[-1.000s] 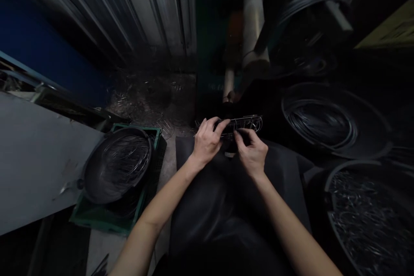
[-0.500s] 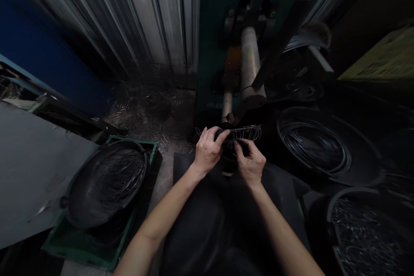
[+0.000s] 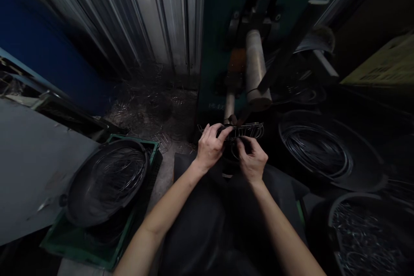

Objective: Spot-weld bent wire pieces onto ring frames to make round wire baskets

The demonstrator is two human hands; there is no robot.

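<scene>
Silver wire, one long openwork frame (image 3: 251, 130): carried crosswise above my lap, at the foot of a slim round metal rod (image 3: 230, 105); contact between the two, I cannot tell.

Left hand (image 3: 211, 146), one: grip clamped on the frame's left part, seemingly to keep it level.

Right hand (image 3: 252, 159), one: thumb and forefinger pinched together at the frame's lower edge, probably to steady it; whether a separate wire piece sits there too is too dark to tell.

Thick pale metal cylinder (image 3: 255, 62), one: above the rod, both projecting from a dark green machine panel (image 3: 213, 51).

Shallow round black tub (image 3: 77, 200), one: tilted on a green plastic crate (image 3: 79, 253) to my left, its slant perhaps easing reach to the loose wire (image 3: 124, 177) inside.

Wide black basin (image 3: 364, 155), one: right side, coiled wire (image 3: 315, 148) within.

Dark round bin (image 3: 352, 197), one: nearer me, holding small bent wire pieces (image 3: 365, 241), presumably kept apart from longer stock.
</scene>
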